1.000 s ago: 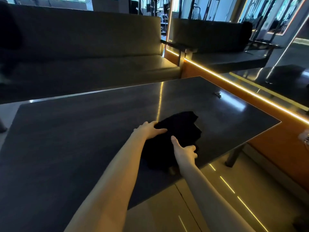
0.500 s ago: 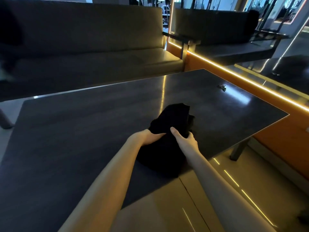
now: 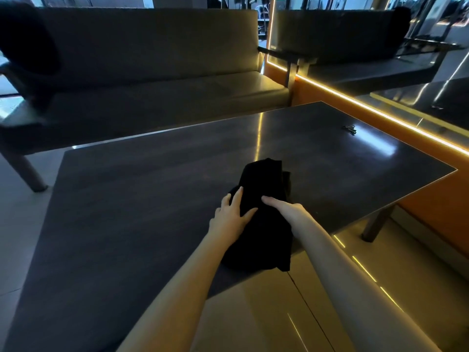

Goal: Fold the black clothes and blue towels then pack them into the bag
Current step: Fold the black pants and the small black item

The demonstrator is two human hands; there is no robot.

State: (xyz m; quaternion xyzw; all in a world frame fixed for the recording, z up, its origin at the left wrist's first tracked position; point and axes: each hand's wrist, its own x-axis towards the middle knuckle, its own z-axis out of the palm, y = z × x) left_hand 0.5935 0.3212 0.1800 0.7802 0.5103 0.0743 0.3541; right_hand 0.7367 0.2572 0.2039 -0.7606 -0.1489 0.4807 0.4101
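left hand [image 3: 232,217] has flattened onto black garment [image 3: 261,179], right hand [image 3: 289,212] gripping.

The black garment [image 3: 261,219] is matt cloth, the dark table [image 3: 152,199] smooth and glossy, the sofa [image 3: 177,80] smooth leather-like.

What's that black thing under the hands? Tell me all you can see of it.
The black garment is soft, matte fabric, bunched into a narrow, rumpled bundle. It lies on the dark table near its front edge, its near end overhanging slightly. The left hand rests flat on its left side; the right hand grips its right side, thumb on top, fingers hidden.
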